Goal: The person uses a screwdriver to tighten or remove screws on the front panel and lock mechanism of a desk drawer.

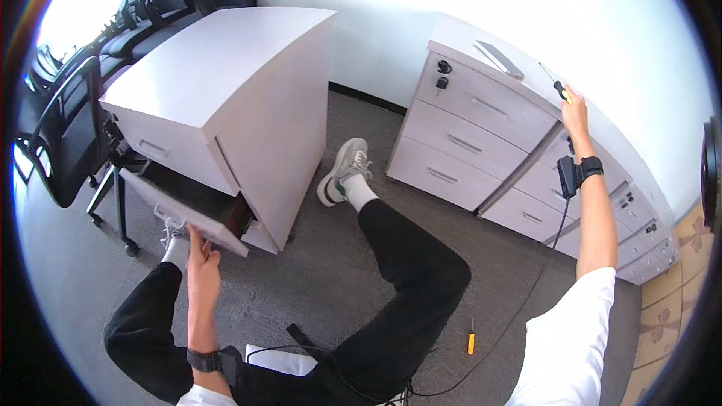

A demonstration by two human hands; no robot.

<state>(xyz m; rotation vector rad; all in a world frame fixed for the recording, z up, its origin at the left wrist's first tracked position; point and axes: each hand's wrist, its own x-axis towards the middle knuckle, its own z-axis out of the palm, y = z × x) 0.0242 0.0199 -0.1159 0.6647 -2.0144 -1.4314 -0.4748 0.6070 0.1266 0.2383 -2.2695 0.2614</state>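
Observation:
My left hand is closed on the lower edge of a pale drawer front, thumb uppermost. That drawer is pulled partway out of a light grey pedestal cabinet, its front tilted. Out to the right, my right hand grips a screwdriver with a yellow and black handle. The screwdriver's thin shaft points up and left, over the top of the cabinet row. Another screwdriver, with a yellow handle, lies on the floor at the lower right.
A flat pale slab lies on the row's top, and keys hang from a drawer lock. Black chairs stand at left. My outstretched legs frame the grey floor. A cable trails from my right wrist device. Cartons stand at right.

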